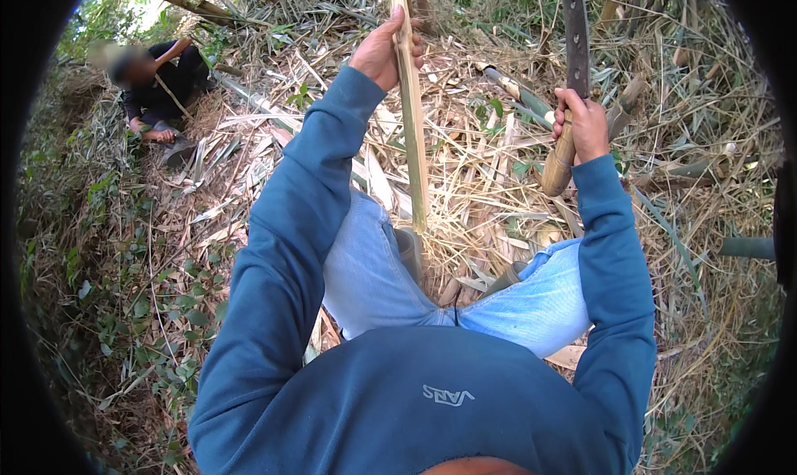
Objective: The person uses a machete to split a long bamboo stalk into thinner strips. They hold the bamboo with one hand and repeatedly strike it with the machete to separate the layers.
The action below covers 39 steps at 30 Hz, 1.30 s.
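Observation:
My left hand (386,50) is wrapped round a long split bamboo strip (413,143), pale on one side and greenish on the other. The strip stands steeply, its lower end down by my left boot (408,249) and its top running out of view. My right hand (584,126) grips the wooden handle of a machete (575,35). Its dark blade has small holes and points away from me, the tip out of view. Blade and strip are apart. Pale shavings (473,201) lie between my knees.
At the far left another person (162,85) in dark clothes crouches on the slope. A green bamboo pole (519,93) lies beyond my right hand, and a cut bamboo end (747,247) juts in at the right. Leafy plants (178,309) grow on the left; dry leaves and strips litter the ground.

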### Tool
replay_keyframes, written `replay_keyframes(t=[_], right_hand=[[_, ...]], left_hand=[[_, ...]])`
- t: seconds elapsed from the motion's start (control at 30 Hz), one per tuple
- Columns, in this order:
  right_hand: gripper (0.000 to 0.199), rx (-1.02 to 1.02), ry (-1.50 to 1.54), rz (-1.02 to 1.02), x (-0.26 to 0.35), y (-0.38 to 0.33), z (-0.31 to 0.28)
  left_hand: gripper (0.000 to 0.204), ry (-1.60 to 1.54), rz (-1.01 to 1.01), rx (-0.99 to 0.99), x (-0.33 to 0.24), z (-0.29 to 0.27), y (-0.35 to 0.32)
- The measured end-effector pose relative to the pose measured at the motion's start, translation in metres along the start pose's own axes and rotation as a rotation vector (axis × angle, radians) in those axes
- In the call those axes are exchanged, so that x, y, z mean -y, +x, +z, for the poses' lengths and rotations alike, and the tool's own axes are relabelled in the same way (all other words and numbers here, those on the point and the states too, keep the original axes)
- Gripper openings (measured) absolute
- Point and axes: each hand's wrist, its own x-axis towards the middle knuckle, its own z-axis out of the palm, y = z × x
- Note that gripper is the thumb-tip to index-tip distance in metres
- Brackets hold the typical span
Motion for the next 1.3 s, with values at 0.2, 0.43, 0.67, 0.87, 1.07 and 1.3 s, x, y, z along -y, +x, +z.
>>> replay_keyframes(t=[0.2, 0.43, 0.67, 0.87, 1.07, 1.3], right_hand=[[0.028, -0.026, -0.035, -0.015, -0.002, 0.000, 0.003], [0.030, -0.039, -0.472, -0.234, -0.004, -0.007, 0.007], [0.033, 0.002, -0.874, -0.750, 0.006, -0.031, 0.037], [0.028, -0.015, -0.852, -1.019, 0.017, -0.041, 0.057], [0.025, -0.016, -0.852, -1.009, 0.017, -0.036, 0.055], [0.026, -0.064, -0.942, -0.985, 0.022, -0.036, 0.048]], left_hand=[[0.052, 0.005, 0.069, -0.100, -0.002, -0.004, 0.002], [0.053, 0.157, 0.057, -0.175, -0.001, 0.023, -0.002], [0.069, 0.004, 0.025, 0.050, 0.010, 0.068, -0.022], [0.092, -0.130, -0.125, 0.487, 0.018, 0.068, -0.010], [0.090, -0.248, -0.203, 0.535, 0.029, 0.078, -0.015], [0.076, 0.043, -0.045, 0.318, 0.034, 0.092, -0.034]])
